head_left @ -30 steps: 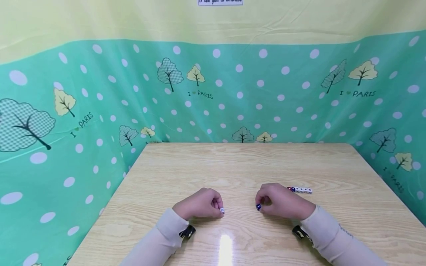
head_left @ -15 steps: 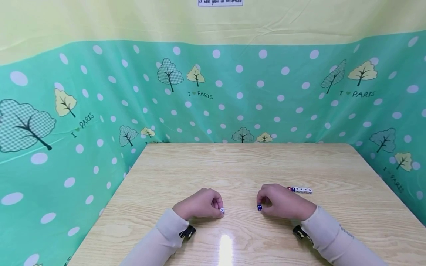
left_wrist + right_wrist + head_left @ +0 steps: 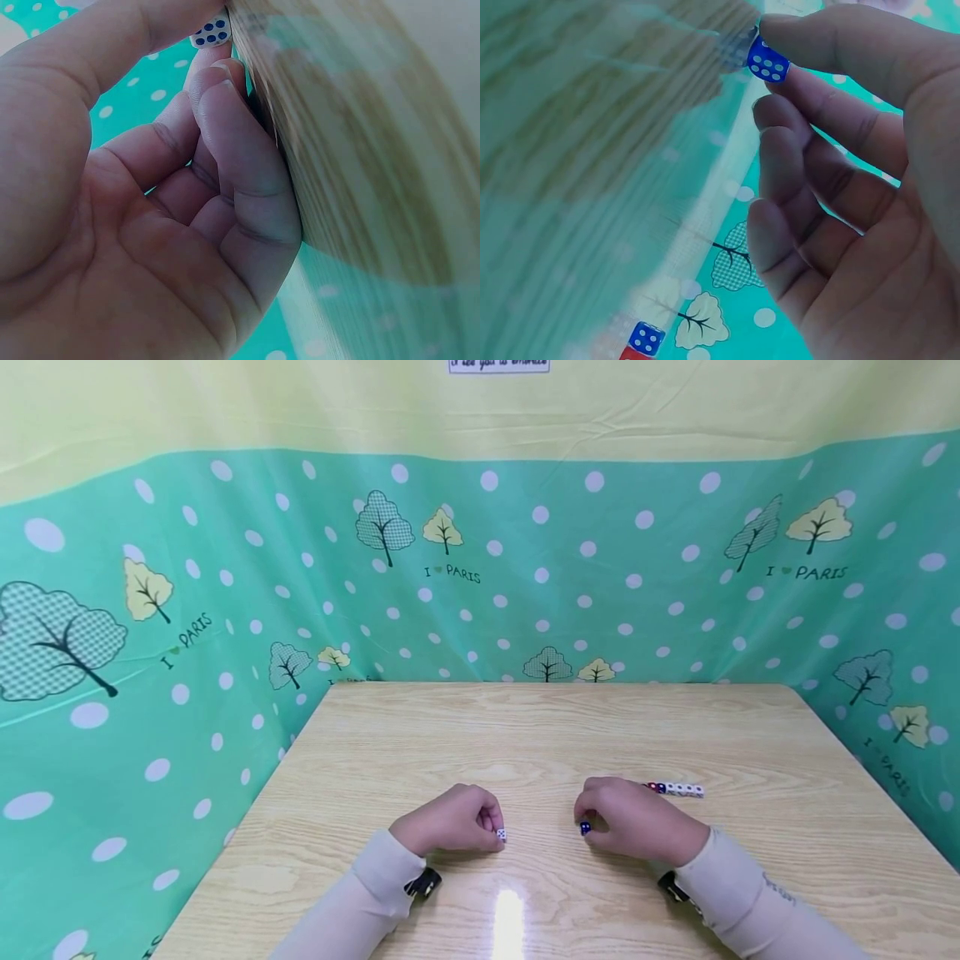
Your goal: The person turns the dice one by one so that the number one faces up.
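Observation:
My left hand (image 3: 453,821) rests at the table's middle and pinches a white die (image 3: 501,835) with blue pips between thumb and index finger. In the left wrist view that white die (image 3: 211,31) shows at the top edge, and the other fingers are curled beside the tabletop. To the right, my right hand (image 3: 637,817) holds a blue die (image 3: 585,828) with white pips by thumb and index finger, down at the table surface. The right wrist view shows the blue die (image 3: 769,60) at the thumb tip, the remaining fingers loosely bent below.
Behind the right hand, a row of dice (image 3: 678,789) lies on the wooden table (image 3: 450,727), red and blue at its left and several white ones rightward. The hand partly covers its left end. A green dotted cloth (image 3: 540,568) hangs around the table.
The blue die has turned from tilted to squarer on the table. My right hand has shifted slightly, uncovering more of the dice row's left end. My left hand stays still.

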Demonstrator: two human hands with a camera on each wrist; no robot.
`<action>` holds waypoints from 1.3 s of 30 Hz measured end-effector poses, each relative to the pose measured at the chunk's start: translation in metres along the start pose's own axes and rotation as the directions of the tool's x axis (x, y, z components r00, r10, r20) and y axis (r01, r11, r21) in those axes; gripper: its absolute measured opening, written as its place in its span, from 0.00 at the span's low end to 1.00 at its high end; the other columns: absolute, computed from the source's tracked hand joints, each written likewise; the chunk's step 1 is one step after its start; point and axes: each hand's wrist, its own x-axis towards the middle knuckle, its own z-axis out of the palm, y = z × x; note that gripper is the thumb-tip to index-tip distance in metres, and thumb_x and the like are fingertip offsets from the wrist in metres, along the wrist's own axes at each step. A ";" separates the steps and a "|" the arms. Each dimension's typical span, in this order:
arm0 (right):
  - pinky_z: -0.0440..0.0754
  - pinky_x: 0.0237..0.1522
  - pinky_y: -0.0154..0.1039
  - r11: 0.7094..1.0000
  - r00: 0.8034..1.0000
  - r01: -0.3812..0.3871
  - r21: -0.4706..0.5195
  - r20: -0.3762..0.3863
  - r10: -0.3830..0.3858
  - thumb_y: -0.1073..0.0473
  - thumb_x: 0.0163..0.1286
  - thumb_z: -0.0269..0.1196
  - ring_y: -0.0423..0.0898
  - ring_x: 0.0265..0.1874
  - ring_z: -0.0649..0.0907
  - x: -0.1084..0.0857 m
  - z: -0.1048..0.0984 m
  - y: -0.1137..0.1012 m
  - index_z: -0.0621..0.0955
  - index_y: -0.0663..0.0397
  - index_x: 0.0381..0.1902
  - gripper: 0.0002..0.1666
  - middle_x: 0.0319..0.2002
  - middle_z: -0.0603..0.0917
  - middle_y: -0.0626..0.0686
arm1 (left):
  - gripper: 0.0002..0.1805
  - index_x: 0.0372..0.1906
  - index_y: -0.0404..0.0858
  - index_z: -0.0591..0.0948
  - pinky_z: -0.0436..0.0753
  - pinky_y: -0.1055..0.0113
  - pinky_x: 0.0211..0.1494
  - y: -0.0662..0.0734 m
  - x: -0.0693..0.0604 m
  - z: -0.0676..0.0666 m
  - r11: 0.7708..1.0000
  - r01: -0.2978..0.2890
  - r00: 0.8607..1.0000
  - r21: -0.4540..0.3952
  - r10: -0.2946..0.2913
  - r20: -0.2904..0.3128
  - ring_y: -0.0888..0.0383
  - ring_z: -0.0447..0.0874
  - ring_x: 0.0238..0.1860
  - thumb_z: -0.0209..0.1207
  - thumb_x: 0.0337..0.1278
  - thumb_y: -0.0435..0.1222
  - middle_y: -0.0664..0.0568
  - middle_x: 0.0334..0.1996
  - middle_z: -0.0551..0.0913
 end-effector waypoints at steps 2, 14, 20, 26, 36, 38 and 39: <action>0.81 0.36 0.33 1.000 1.000 0.016 -0.007 -0.006 -0.016 0.58 0.61 0.74 0.32 0.29 0.76 0.000 0.000 -0.001 0.89 0.41 0.37 0.07 0.33 0.82 0.37 | 0.10 0.28 0.48 0.84 0.80 0.72 0.36 0.000 0.000 0.000 1.000 -0.001 1.000 0.001 0.001 -0.001 0.66 0.78 0.28 0.76 0.49 0.38 0.60 0.25 0.83; 0.81 0.35 0.33 0.999 1.000 0.029 -0.024 -0.008 -0.029 0.60 0.60 0.74 0.31 0.29 0.76 0.001 0.000 -0.001 0.88 0.40 0.33 0.07 0.32 0.82 0.36 | 0.10 0.28 0.48 0.83 0.80 0.72 0.36 0.000 0.001 0.000 1.000 0.000 1.000 0.005 0.000 -0.005 0.66 0.78 0.28 0.76 0.49 0.38 0.60 0.25 0.82; 0.81 0.36 0.32 0.999 0.999 0.034 -0.004 -0.016 -0.034 0.60 0.60 0.74 0.31 0.29 0.77 0.001 0.002 0.001 0.87 0.38 0.32 0.08 0.31 0.82 0.35 | 0.10 0.28 0.48 0.84 0.80 0.72 0.35 -0.001 0.001 0.000 1.000 -0.001 1.000 0.002 0.001 -0.004 0.66 0.78 0.28 0.76 0.49 0.38 0.60 0.25 0.83; 0.81 0.36 0.32 1.000 1.000 0.021 0.013 -0.013 -0.021 0.59 0.60 0.74 0.31 0.30 0.78 0.001 0.001 0.001 0.86 0.37 0.32 0.08 0.32 0.82 0.34 | 0.10 0.28 0.48 0.84 0.80 0.72 0.35 -0.002 0.001 0.000 1.000 -0.002 1.000 -0.004 0.002 -0.004 0.65 0.78 0.28 0.76 0.49 0.38 0.60 0.25 0.83; 0.80 0.35 0.31 0.999 1.000 0.008 0.052 0.002 -0.008 0.58 0.61 0.74 0.33 0.30 0.79 0.000 -0.004 0.000 0.85 0.36 0.31 0.08 0.30 0.82 0.32 | 0.10 0.28 0.48 0.84 0.80 0.71 0.35 -0.002 0.001 0.001 1.000 -0.002 1.000 -0.008 0.002 -0.001 0.65 0.78 0.28 0.77 0.49 0.37 0.59 0.26 0.83; 0.80 0.35 0.31 0.998 1.000 0.006 0.070 0.008 -0.006 0.58 0.61 0.74 0.33 0.30 0.79 0.000 -0.004 0.000 0.85 0.36 0.31 0.09 0.30 0.82 0.32 | 0.10 0.28 0.48 0.84 0.80 0.71 0.35 -0.002 0.000 0.000 1.000 -0.002 1.000 -0.006 0.002 0.000 0.65 0.78 0.28 0.76 0.49 0.37 0.59 0.26 0.83; 0.79 0.35 0.31 0.997 1.000 0.005 0.080 0.012 -0.006 0.58 0.61 0.74 0.33 0.30 0.79 0.000 -0.004 0.001 0.85 0.36 0.31 0.09 0.30 0.82 0.31 | 0.10 0.28 0.48 0.84 0.80 0.72 0.35 -0.002 0.001 0.000 1.000 -0.003 1.000 -0.005 0.003 0.001 0.65 0.78 0.28 0.76 0.49 0.37 0.59 0.26 0.83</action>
